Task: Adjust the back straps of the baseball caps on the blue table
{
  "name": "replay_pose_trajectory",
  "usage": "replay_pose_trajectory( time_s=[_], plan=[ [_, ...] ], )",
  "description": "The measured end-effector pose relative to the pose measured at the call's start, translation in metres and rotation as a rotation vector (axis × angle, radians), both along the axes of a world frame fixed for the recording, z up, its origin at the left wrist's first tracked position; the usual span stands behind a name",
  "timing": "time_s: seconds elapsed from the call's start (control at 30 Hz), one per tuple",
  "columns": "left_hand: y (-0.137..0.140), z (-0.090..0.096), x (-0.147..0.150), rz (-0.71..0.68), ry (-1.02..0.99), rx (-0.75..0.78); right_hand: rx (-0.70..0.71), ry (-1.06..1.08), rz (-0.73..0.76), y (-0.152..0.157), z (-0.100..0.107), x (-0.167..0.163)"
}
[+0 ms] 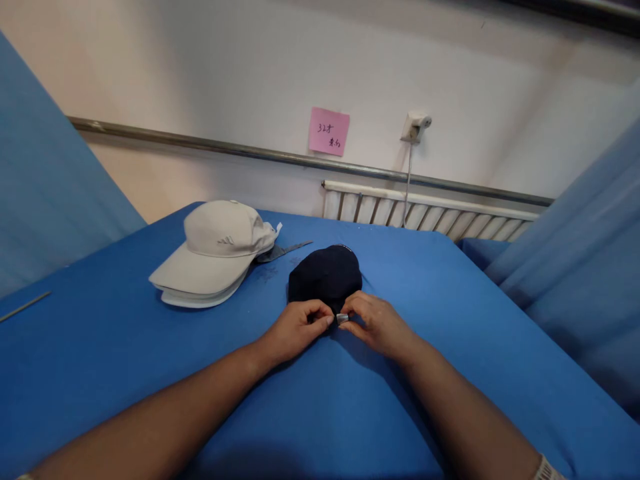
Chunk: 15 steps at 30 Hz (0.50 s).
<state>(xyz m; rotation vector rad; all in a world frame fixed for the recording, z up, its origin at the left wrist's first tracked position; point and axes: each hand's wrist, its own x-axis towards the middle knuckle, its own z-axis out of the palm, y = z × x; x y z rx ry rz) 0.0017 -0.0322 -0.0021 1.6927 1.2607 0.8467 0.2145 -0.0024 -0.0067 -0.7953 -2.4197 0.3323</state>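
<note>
A dark navy cap rests on the blue-covered table, its near edge between my hands. My left hand pinches the cap's strap end with thumb and forefinger, though the strap itself is mostly hidden. Between the thumb and fingers of my right hand is a small silver metal buckle, close against the strap. The fingertips of the two hands are almost touching. Left of the navy cap stand stacked beige caps, with their brims pointing to the lower left.
Blue cloth covers the table. A thin rod lies at its left edge. Behind are a white radiator, a wall pipe, a pink note and a plugged socket. A blue curtain hangs at the right.
</note>
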Motion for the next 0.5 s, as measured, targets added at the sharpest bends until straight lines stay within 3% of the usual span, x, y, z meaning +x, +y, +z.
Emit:
replay_pose_trajectory(
  time_s=[0.5],
  plan=[
    [0.0009,-0.0015,0.0001,-0.008,-0.03,0.014,0.052,0.104,0.044,0.0025,-0.0037,0.0002]
  ],
)
